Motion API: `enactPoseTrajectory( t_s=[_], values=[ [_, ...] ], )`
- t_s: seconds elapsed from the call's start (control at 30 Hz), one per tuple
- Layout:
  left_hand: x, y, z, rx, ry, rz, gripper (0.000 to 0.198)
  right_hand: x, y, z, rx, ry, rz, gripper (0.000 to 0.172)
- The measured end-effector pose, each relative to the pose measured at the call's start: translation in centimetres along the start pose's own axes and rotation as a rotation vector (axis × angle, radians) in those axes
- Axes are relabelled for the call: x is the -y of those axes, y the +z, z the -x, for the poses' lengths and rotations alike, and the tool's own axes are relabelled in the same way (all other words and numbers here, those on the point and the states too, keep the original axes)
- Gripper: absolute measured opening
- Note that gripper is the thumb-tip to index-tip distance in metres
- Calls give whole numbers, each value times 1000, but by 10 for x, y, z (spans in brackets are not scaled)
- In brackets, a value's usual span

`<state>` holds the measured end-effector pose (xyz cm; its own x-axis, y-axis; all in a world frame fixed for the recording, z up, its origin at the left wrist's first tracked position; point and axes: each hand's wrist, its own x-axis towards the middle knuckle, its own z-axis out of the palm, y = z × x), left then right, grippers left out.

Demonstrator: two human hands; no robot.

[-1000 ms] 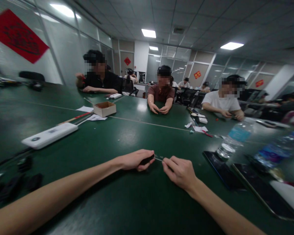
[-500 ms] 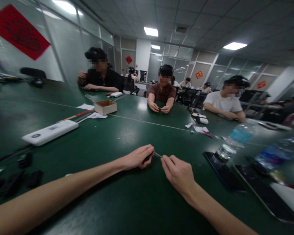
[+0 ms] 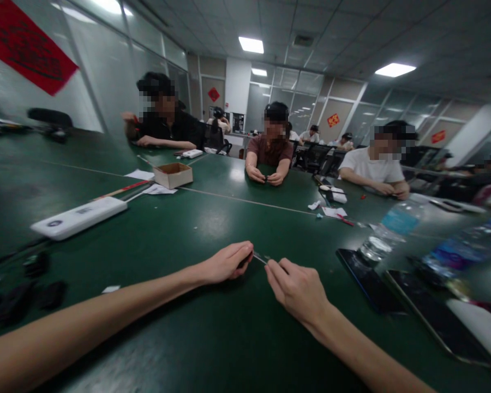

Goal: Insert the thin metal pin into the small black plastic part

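Note:
Over the middle of the green table (image 3: 180,338), my left hand (image 3: 231,261) is closed around a small dark object (image 3: 244,262), mostly hidden by the fingers. Pinched in my right hand (image 3: 297,284) is a thin, pale metal rod (image 3: 259,257). It spans the short gap between the hands, and its far end meets the left fingertips. What kind of tool the rod is, I cannot make out. Both forearms reach in from the lower corners.
A white power strip (image 3: 79,218) lies left, near black pieces (image 3: 53,295). Beyond it stands a small open box (image 3: 173,176). Phones (image 3: 370,281) and water bottles (image 3: 387,232) are on the right. Across the table sit several people, one in a brown shirt (image 3: 270,148).
Both hands keep their grip and stay nearly in place, with the rod still between them. The whole view has shifted slightly. A white scrap shows more fully beside the left forearm.

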<state>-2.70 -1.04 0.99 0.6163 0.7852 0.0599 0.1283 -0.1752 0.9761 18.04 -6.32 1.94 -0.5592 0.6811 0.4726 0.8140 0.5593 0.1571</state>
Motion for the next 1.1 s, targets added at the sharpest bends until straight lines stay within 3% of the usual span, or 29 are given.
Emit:
enactPoseTrajectory(
  t_s=[0.3,0.57,0.83,1.1],
  values=[
    [-14,-5,3,181,-36,-8,44,-17,-19,-2,61,-150,-29,23],
    [-14,-7,2,287,-75,-1,43,-26,-16,0,60,-239,-43,25],
    [-12,-7,0,273,-65,-1,43,-31,0,4,-36,-218,-101,24],
    [-12,-7,-1,304,-82,-31,45,-36,4,6,11,-250,-133,23]
  ],
)
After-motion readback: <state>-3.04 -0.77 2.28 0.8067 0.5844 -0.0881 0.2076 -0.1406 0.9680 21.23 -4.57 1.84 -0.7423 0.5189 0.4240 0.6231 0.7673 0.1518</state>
